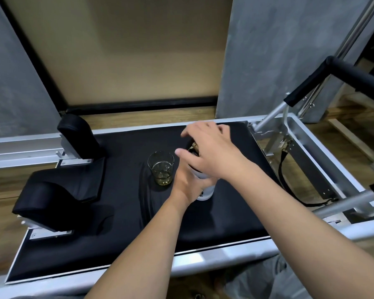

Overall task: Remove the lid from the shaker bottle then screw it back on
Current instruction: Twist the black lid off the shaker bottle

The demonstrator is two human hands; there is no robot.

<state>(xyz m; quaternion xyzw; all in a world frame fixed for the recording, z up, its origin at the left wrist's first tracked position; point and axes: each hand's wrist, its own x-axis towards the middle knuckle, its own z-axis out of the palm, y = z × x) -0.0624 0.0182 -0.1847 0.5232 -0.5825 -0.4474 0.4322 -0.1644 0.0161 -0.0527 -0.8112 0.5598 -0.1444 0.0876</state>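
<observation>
Here the shaker bottle (205, 190) stands upright on the black padded platform (121, 223) of an exercise machine, just right of a clear glass (161, 167) holding a little yellowish liquid. The left hand (187, 180) wraps around the bottle's white body from the left side, closed on it to hold it steady. The right hand (212, 152) comes over the top with fingers spread and curled down around the dark lid (193, 147), gripping it from above; most of the lid is hidden under the palm, so whether it is seated on its thread or already loose cannot be told.

The bottle looks like smooth, stiff plastic or coated metal, probably light and likely a bit slippery in a bare grip, so the lower hand should clasp the middle of the body firmly while the upper one turns the lid by its rim. The padded surface is soft and gives no firm footing, which makes the steadying grip matter more. The glass sits close to the left wrist and could be knocked by a careless twist.
</observation>
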